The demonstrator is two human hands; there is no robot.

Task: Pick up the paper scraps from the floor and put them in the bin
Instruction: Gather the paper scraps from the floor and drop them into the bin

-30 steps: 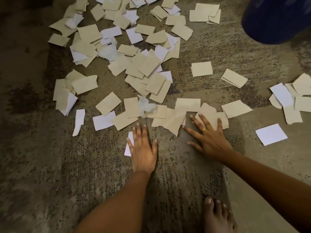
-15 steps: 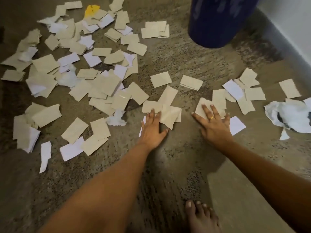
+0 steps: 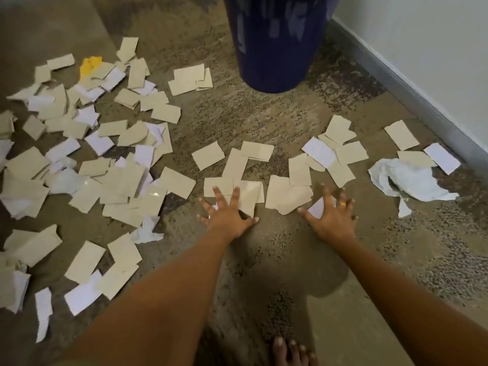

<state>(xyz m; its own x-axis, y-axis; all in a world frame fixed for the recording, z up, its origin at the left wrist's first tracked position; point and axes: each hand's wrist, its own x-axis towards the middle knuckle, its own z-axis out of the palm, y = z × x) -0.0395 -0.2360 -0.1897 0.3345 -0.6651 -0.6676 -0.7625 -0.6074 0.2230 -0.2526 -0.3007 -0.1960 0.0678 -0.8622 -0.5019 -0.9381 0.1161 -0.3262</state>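
Your left hand [image 3: 227, 217] and right hand [image 3: 332, 217] have slid forward. Fingers now splayed wide, pressing paper scraps [image 3: 286, 194] flat on the floor [image 3: 264, 120], short of the bin [image 3: 274, 48]. Nothing gripped yet, so likely still gathering.

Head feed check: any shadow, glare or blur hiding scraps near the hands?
Head view: a soft shadow darkens bare floor, covering no paper scraps. Head view: the right hand looks slightly motion-blurred at the fingertips; the left hand is sharper. Head view: pale reflections streak the blue bin.
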